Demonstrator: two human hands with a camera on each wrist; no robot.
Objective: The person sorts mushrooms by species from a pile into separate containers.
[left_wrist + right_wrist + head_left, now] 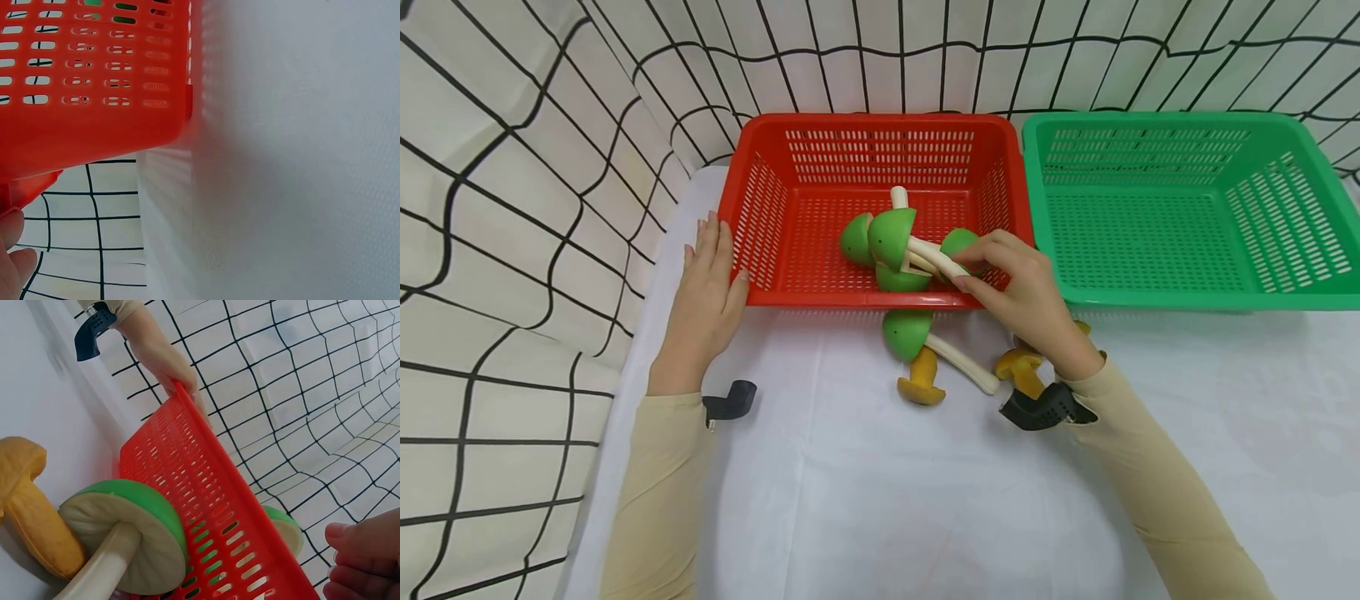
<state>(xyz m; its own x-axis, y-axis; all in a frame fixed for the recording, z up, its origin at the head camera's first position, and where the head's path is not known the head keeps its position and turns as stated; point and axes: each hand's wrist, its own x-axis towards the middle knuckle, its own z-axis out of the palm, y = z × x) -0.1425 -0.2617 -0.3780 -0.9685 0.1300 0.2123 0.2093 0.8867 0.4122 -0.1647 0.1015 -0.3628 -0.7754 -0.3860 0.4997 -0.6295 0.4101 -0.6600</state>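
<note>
My left hand rests with straight fingers against the left side of the red basket, its thumb by the front corner. Inside the basket lie several toy mushrooms with green caps and white stems. My right hand reaches over the front right rim, finger and thumb pinching the stem end of the top green mushroom. In the right wrist view the curled fingers show, but the stem is hidden. Another green mushroom lies outside, in front of the basket, touching a yellow mushroom.
A green basket stands right of the red one, nothing visible in it. More yellow mushrooms lie under my right wrist, partly hidden. White cloth covers the table. A white curtain with black grid lines rises behind and at left.
</note>
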